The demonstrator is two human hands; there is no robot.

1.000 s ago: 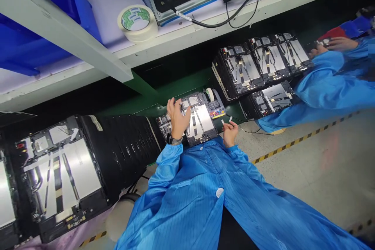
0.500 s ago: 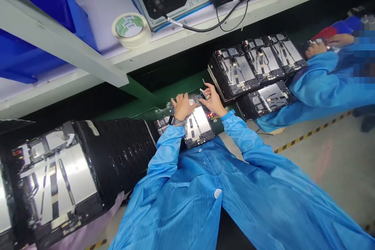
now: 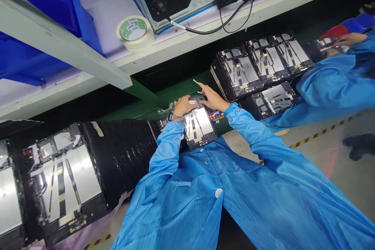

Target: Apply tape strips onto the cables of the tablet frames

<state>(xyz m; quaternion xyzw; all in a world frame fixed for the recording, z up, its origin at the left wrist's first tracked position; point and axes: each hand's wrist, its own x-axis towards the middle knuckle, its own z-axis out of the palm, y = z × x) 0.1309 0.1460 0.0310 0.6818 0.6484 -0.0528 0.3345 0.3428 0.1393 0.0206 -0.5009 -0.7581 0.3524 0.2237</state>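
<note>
An opened tablet point(image 3: 199, 125), with a silver panel and dark ribbon cables showing, lies in front of my lap. My left hand point(image 3: 184, 106) bends over its upper left part, thumb against it, other fingertips partly hidden; a dark watch point(image 3: 170, 116) is on that wrist. Over the tablet's upper right corner, my right hand point(image 3: 213, 98) grips a thin pale tool point(image 3: 195, 81) that sticks out past the fingers. A second pale tip shows below it; whether both belong to one tool I cannot tell. Beside that wrist is a small panel point(image 3: 216, 115) with lit red digits.
A long row of black-edged tablets point(image 3: 125, 156) stands at left. More opened tablets point(image 3: 240, 72) are at right, near a co-worker's blue sleeve point(image 3: 325, 80). Above, a white shelf point(image 3: 96, 97) carries a tape roll point(image 3: 134, 33), blue bins point(image 3: 84, 27) and a computer case point(image 3: 202, 0).
My left fingers have drawn in from a spread pose over the tablet's top. My right hand has turned flatter, and the pale tool's tip has shifted left. The view has moved slightly.
</note>
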